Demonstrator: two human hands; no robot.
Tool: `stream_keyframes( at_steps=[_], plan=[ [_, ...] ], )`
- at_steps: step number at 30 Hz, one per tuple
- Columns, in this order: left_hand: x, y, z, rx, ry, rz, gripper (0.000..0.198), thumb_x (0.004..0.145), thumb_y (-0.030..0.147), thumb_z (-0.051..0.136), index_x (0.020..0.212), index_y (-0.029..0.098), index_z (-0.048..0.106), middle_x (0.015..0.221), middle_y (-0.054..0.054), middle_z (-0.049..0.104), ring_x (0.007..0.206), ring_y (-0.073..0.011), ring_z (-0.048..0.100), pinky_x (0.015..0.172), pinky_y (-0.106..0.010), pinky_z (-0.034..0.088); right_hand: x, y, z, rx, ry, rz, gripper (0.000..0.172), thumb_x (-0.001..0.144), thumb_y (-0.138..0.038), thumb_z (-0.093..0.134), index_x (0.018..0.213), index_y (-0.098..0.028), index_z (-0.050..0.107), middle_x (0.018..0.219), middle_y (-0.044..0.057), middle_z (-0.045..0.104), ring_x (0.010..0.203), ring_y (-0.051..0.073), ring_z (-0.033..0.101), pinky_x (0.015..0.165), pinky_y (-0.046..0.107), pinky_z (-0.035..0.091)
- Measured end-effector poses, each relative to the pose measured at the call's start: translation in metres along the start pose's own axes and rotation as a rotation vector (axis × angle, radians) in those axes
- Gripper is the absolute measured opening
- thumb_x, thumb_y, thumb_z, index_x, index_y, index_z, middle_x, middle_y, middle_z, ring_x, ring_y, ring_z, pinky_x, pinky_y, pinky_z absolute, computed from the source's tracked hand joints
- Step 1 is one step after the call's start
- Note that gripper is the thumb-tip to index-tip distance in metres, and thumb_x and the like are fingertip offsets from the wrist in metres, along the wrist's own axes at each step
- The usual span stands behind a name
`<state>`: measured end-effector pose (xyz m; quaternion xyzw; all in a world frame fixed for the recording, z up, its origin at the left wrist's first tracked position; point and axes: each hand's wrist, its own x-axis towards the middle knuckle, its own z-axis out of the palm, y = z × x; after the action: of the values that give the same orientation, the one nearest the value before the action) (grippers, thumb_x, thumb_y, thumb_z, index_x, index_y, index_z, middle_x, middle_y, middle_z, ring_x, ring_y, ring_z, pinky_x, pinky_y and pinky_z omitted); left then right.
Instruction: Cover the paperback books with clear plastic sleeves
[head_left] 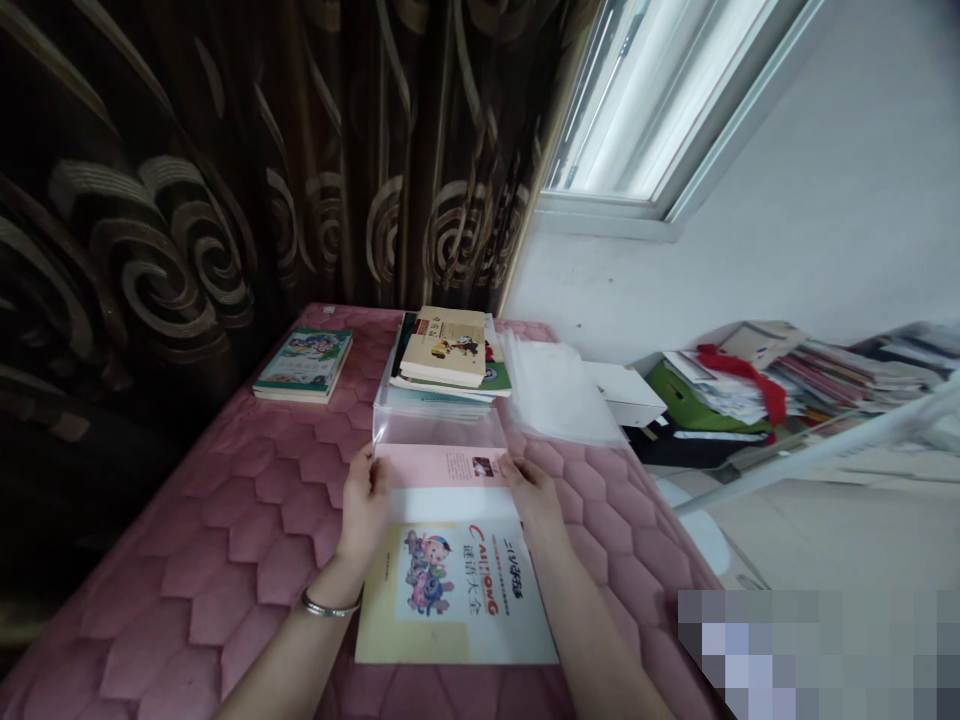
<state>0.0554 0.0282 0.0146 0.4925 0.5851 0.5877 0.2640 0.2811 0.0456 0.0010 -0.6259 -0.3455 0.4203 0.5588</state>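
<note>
An opened book (457, 595) lies on the pink quilted surface (195, 560), its cartoon title page nearest me. My left hand (366, 500), with a silver bracelet at the wrist, grips the left edge of the book's pink flap. On the right edge of that flap, my right hand (531, 488) has its fingers pressed down. A clear plastic cover (442, 425) extends past the flap toward a stack of books (446, 348), which has a cream book on top.
Green-covered books (304, 362) sit at the back left. Translucent plastic sheets (562, 390) and a white box (624, 393) are right of the stack. Papers and a green bag (686, 400) lie beyond. A dark curtain (247, 150) hangs behind.
</note>
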Motion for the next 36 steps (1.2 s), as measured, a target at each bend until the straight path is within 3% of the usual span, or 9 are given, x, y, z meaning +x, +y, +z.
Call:
stream_keyframes(
  at_steps=[8, 14, 21, 29, 36],
  plan=[
    [0.0, 0.002, 0.001, 0.002, 0.012, 0.031, 0.021, 0.081, 0.027, 0.051, 0.099, 0.019, 0.057, 0.09, -0.005, 0.062, 0.087, -0.018, 0.058, 0.083, -0.031, 0.045, 0.001, 0.003, 0.0, -0.043, -0.003, -0.054, 0.046, 0.061, -0.063, 0.067, 0.064, -0.017, 0.061, 0.054, 0.0, 0.06, 0.051, 0.015, 0.05, 0.045, 0.025, 0.035],
    [0.0, 0.002, 0.003, 0.013, 0.018, 0.029, 0.023, 0.084, 0.032, 0.049, 0.1, 0.017, 0.056, 0.087, -0.004, 0.062, 0.079, -0.0164, 0.058, 0.075, -0.029, 0.047, -0.003, -0.005, -0.002, -0.126, 0.009, -0.057, 0.041, 0.067, -0.059, 0.065, 0.065, -0.017, 0.064, 0.055, 0.002, 0.061, 0.05, 0.016, 0.05, 0.044, 0.026, 0.035],
    [0.002, 0.007, 0.003, -0.003, 0.018, 0.005, 0.024, 0.085, 0.034, 0.051, 0.1, 0.017, 0.056, 0.093, -0.007, 0.064, 0.084, -0.0177, 0.059, 0.078, -0.031, 0.047, -0.011, -0.017, 0.001, 0.038, -0.012, 0.014, 0.045, 0.064, -0.06, 0.068, 0.076, -0.017, 0.065, 0.058, 0.001, 0.065, 0.052, 0.019, 0.057, 0.045, 0.027, 0.039],
    [0.002, 0.007, 0.005, -0.038, 0.033, -0.016, 0.028, 0.083, 0.042, 0.053, 0.096, 0.017, 0.057, 0.091, -0.007, 0.065, 0.084, -0.0183, 0.06, 0.078, -0.031, 0.047, -0.006, -0.001, 0.001, -0.065, 0.012, -0.15, 0.047, 0.068, -0.066, 0.061, 0.07, -0.019, 0.062, 0.056, 0.0, 0.059, 0.05, 0.016, 0.048, 0.047, 0.026, 0.036],
    [0.002, 0.007, 0.005, -0.023, 0.019, -0.051, 0.031, 0.084, 0.045, 0.051, 0.094, 0.016, 0.058, 0.089, -0.007, 0.066, 0.08, -0.0182, 0.06, 0.074, -0.03, 0.047, -0.013, -0.01, 0.005, -0.183, 0.078, -0.272, 0.051, 0.071, -0.069, 0.055, 0.063, -0.019, 0.056, 0.056, -0.001, 0.053, 0.054, 0.015, 0.044, 0.052, 0.026, 0.034]
  ],
)
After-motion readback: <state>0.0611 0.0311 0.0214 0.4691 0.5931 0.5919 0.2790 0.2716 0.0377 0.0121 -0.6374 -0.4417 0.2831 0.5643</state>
